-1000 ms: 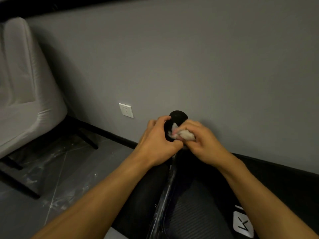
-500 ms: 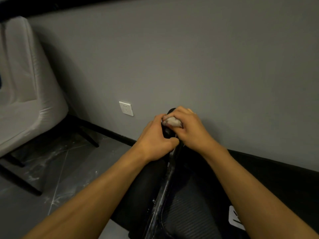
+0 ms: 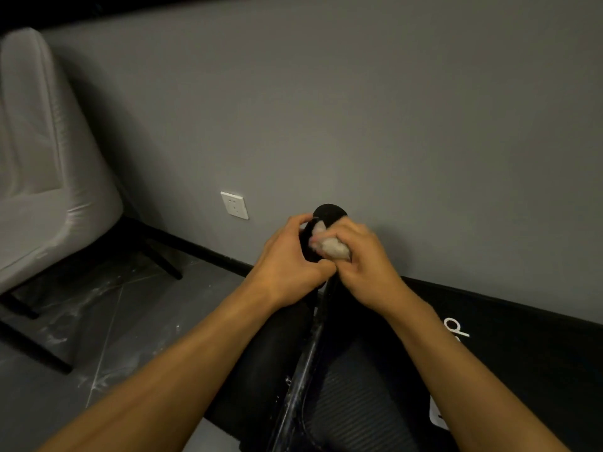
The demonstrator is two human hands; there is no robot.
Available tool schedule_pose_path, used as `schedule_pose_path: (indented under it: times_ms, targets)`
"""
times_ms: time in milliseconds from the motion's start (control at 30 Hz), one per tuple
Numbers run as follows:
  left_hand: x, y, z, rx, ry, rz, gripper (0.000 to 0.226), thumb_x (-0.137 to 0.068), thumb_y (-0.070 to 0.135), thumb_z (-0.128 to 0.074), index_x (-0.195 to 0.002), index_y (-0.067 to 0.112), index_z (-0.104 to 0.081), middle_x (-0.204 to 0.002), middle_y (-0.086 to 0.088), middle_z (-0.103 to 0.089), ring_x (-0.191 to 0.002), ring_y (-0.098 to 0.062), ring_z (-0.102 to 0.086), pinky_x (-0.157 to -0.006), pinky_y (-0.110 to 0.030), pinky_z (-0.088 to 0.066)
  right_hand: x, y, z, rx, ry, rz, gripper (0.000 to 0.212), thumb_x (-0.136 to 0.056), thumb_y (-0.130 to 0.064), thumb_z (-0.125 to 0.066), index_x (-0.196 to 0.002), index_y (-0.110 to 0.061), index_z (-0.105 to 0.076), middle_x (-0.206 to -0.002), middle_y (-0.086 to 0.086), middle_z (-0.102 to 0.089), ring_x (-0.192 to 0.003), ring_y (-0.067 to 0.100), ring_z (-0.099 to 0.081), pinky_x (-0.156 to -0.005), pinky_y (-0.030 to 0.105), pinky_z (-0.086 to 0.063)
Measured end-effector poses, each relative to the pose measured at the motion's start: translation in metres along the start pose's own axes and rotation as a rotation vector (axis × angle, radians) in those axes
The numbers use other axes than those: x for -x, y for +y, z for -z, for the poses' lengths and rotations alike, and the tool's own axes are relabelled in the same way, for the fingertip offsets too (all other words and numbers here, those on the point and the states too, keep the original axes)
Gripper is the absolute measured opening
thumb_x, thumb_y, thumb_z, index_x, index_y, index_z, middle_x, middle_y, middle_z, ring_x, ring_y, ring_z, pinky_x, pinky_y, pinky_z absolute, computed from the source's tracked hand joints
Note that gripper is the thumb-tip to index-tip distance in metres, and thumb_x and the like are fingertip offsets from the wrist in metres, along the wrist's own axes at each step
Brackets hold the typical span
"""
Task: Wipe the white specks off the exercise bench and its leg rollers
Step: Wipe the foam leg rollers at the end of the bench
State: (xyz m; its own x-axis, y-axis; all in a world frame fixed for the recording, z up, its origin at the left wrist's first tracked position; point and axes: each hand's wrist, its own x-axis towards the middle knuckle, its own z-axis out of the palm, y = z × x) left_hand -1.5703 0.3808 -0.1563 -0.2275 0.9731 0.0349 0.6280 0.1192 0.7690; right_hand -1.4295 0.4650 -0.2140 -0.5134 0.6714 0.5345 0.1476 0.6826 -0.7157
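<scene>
My left hand (image 3: pixel 287 265) has its fingers curled round the left side of the black leg roller (image 3: pixel 329 211), gripping it. My right hand (image 3: pixel 365 265) clenches a crumpled pale cloth (image 3: pixel 329 244) and presses it against the near face of the roller. The two hands touch just below the cloth. Only the roller's rounded top shows above them. Below the roller a black metal bar (image 3: pixel 310 363) with white specks runs toward me, and the exercise bench's ribbed pad (image 3: pixel 359 402) lies to the right of it. A white wall socket (image 3: pixel 234 205) sits left of the roller, and a pale grey chair (image 3: pixel 42 190) farther left.
</scene>
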Motion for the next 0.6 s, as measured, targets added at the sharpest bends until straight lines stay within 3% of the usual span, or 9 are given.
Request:
schedule_pose_path:
  times_ms: [100,167,267,367,433,533,600]
  targets:
    - [-0.003,-0.004,-0.002,-0.049,0.005,0.012,0.085,-0.079,0.039,-0.08,-0.153,0.029,-0.04,-0.141,0.004,-0.051,-0.125,-0.014,-0.055,-0.105,-0.034,-0.051,0.017,0.002,0.009,-0.06,-0.073,0.015,0.021,-0.09,-0.027,-0.063,-0.106,-0.039,-0.07,-0.105,-0.013,-0.065,-0.105,0.016,-0.062,-0.092,0.057,-0.047]
    - [-0.004,-0.002,-0.003,-0.044,0.021,0.017,0.079,-0.079,0.041,-0.075,-0.151,0.028,-0.044,-0.144,0.003,-0.052,-0.128,-0.014,-0.055,-0.11,-0.038,-0.049,0.003,0.001,0.011,0.004,-0.045,-0.003,0.017,-0.09,-0.041,-0.061,-0.106,-0.043,-0.068,-0.104,-0.016,-0.065,-0.104,0.015,-0.061,-0.092,0.058,-0.045]
    - [-0.004,0.001,-0.003,0.054,0.049,0.041,0.062,-0.082,0.036,-0.067,-0.142,0.03,-0.054,-0.134,0.006,-0.06,-0.109,-0.015,-0.067,-0.095,-0.04,-0.059,-0.03,-0.001,0.009,0.118,0.038,-0.084,0.026,-0.088,-0.057,-0.056,-0.105,-0.043,-0.069,-0.101,-0.012,-0.064,-0.102,0.018,-0.061,-0.093,0.054,-0.045]
    - [-0.006,-0.003,0.001,0.168,0.057,0.133,0.04,-0.097,0.024,-0.06,-0.136,0.032,-0.057,-0.127,0.003,-0.065,-0.099,-0.017,-0.07,-0.088,-0.039,-0.061,-0.035,0.002,0.001,0.168,0.06,-0.165,0.026,-0.089,-0.051,-0.058,-0.106,-0.037,-0.072,-0.101,-0.007,-0.062,-0.104,0.022,-0.061,-0.093,0.054,-0.046]
    - [-0.006,-0.004,0.004,0.19,0.016,0.23,0.041,-0.099,0.025,-0.058,-0.139,0.031,-0.051,-0.116,-0.002,-0.068,-0.098,-0.017,-0.069,-0.084,-0.032,-0.058,-0.017,0.0,-0.003,0.079,0.061,-0.167,0.026,-0.092,-0.049,-0.057,-0.113,-0.039,-0.068,-0.106,-0.01,-0.06,-0.106,0.017,-0.061,-0.095,0.053,-0.048]
    - [-0.004,-0.004,0.006,0.232,-0.092,0.3,0.041,-0.099,0.027,-0.059,-0.14,0.023,-0.052,-0.103,-0.003,-0.071,-0.084,-0.014,-0.072,-0.065,-0.02,-0.054,0.009,-0.009,-0.001,-0.141,0.057,-0.198,0.031,-0.097,-0.057,-0.053,-0.111,-0.035,-0.07,-0.107,-0.013,-0.06,-0.103,0.008,-0.063,-0.095,0.044,-0.053]
    - [-0.003,-0.005,0.007,0.234,-0.118,0.291,0.043,-0.099,0.026,-0.063,-0.14,0.025,-0.05,-0.102,-0.004,-0.073,-0.082,-0.015,-0.076,-0.069,-0.024,-0.059,0.012,-0.014,0.002,-0.224,0.034,-0.222,0.027,-0.1,-0.048,-0.055,-0.109,-0.029,-0.072,-0.107,-0.008,-0.062,-0.101,0.007,-0.064,-0.092,0.034,-0.055]
